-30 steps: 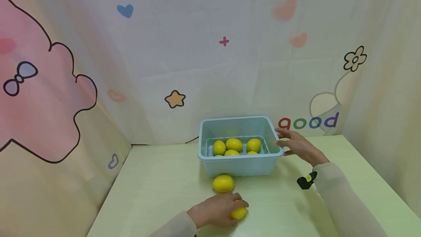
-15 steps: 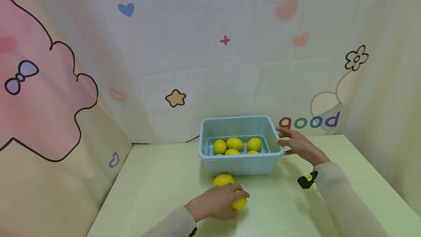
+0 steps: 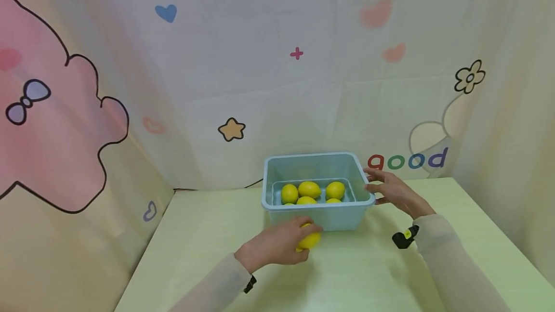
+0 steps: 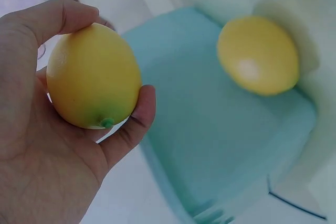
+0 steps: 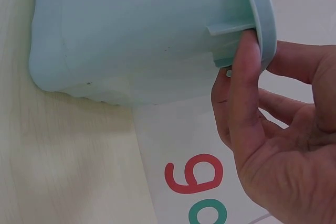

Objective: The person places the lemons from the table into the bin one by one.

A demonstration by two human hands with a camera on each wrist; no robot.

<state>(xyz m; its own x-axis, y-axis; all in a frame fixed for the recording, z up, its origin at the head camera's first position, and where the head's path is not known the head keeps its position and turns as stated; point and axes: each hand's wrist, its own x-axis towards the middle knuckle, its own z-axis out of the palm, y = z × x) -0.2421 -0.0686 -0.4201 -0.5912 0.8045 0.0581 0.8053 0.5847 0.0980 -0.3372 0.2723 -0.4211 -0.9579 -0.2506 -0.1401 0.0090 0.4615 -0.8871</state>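
Observation:
My left hand (image 3: 277, 242) grips a yellow lemon (image 3: 310, 240) in front of the light-blue plastic bin (image 3: 318, 218). In the left wrist view the thumb and fingers curl around this lemon (image 4: 93, 74), its green stem end showing. A second lemon (image 4: 258, 56) lies on the table beside the bin wall there; the left hand hides it from the head view. At the bin's right side, my right hand (image 3: 396, 191) pinches the rim. Close up, the right wrist view has the fingers (image 5: 247, 87) tucked under the rim (image 5: 266, 30).
Several lemons (image 3: 309, 190) lie inside the bin. The bin stands on a pale wooden table (image 3: 204, 235), near its back edge. Behind it hangs a printed curtain (image 3: 260, 85), with more curtain on both sides.
The left hand has lifted the lemon off the table and carried it forward to the bin's front wall, covering the second lemon. The right hand has stayed at the rim.

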